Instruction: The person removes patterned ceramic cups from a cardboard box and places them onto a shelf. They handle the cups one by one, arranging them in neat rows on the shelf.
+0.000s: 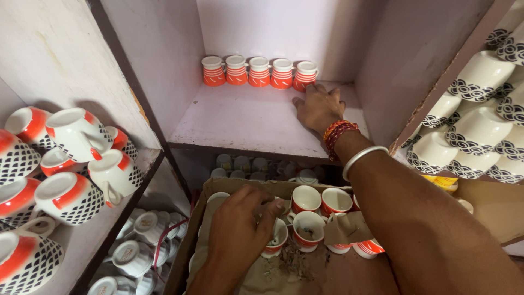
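Note:
Several small orange-and-white striped cups [259,71] stand upside down in a row at the back of the pale shelf [240,123]. My right hand [318,106] lies flat on the shelf, its fingertips at the base of the rightmost cup [305,75], which leans a little. Below, an open cardboard box [215,188] holds more of these cups, upright, among bits of packing. My left hand [240,229] reaches into the box and pinches the rim of one cup [277,239] between thumb and fingers.
Larger red-and-white cups with black scale patterns [71,153] pile on the left shelf. White cups with dark wave bands [475,125] stack on the right shelf. Plain white cups [134,254] sit low on the left, and more cups [245,164] sit under the shelf.

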